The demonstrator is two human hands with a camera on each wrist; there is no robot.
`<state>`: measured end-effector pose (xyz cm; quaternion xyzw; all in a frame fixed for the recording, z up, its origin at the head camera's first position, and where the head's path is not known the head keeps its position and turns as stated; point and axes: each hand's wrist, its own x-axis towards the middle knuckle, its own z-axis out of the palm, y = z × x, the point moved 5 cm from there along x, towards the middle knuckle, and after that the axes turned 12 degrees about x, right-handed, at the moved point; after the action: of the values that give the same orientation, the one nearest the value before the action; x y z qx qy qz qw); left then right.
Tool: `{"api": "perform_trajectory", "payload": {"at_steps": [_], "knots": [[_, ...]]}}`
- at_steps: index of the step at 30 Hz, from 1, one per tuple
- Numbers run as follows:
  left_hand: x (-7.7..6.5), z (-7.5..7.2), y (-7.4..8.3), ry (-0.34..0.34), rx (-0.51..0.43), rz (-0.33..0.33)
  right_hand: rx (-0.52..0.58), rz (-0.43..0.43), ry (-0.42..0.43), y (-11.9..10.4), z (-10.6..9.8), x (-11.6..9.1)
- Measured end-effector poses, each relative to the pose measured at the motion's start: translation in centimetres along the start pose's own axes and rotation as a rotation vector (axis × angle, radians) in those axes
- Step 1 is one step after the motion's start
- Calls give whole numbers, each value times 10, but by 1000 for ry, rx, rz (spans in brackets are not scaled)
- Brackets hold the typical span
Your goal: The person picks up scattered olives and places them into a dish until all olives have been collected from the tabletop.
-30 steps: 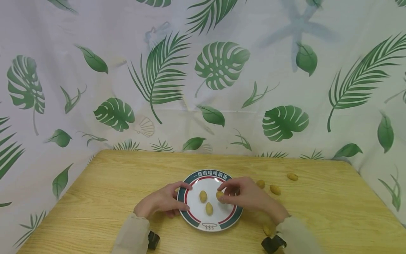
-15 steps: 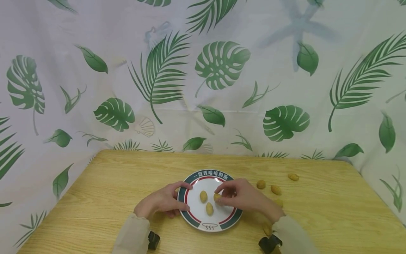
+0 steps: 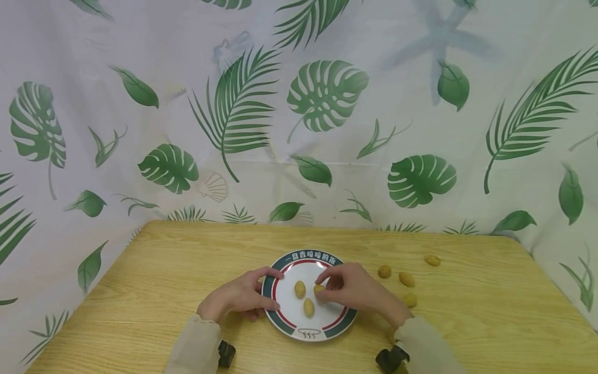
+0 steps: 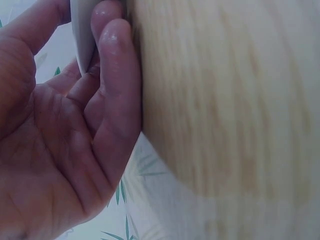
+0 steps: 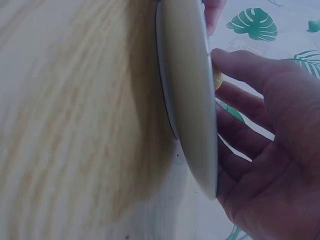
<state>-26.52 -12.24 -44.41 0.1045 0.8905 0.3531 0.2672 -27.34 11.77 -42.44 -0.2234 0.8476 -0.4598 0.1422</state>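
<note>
We've got a round plate (image 3: 343, 317) near the front middle of the wooden worktop (image 3: 163, 270), white centre, red ring, dark green rim. Rim carries white Chinese lettering along the far edge, too small for us to read; small line logo at the near edge.

Left hand (image 3: 238, 297) grips the plate's left rim, thumb over the top edge, fingers curled beside and under it; left wrist view confirms the rim (image 4: 82, 35) pinched between thumb and fingers.

Right hand (image 3: 355, 290) is over the plate's right half, fingertips pinching a small yellow nut (image 3: 319, 289) that sits at or just above the plate surface; contact unclear. Right wrist view shows the nut (image 5: 217, 79) at the fingertips, over the plate edge.

Two more nuts on the plate (image 3: 299, 289) (image 3: 308, 307), just left of the held one. Four loose nuts on the worktop right of the plate (image 3: 384, 271) (image 3: 406, 279) (image 3: 410, 299) (image 3: 432, 260).
</note>
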Motion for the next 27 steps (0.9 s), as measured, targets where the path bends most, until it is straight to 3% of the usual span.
{"api": "perform_trajectory", "payload": {"at_steps": [14, 27], "knots": [[0, 0, 0, -5, -2, 4, -26, 67, 19, 1, 2, 2], [1, 0, 0, 1, -4, -4, -10, 47, 32, 3, -6, -3]]}}
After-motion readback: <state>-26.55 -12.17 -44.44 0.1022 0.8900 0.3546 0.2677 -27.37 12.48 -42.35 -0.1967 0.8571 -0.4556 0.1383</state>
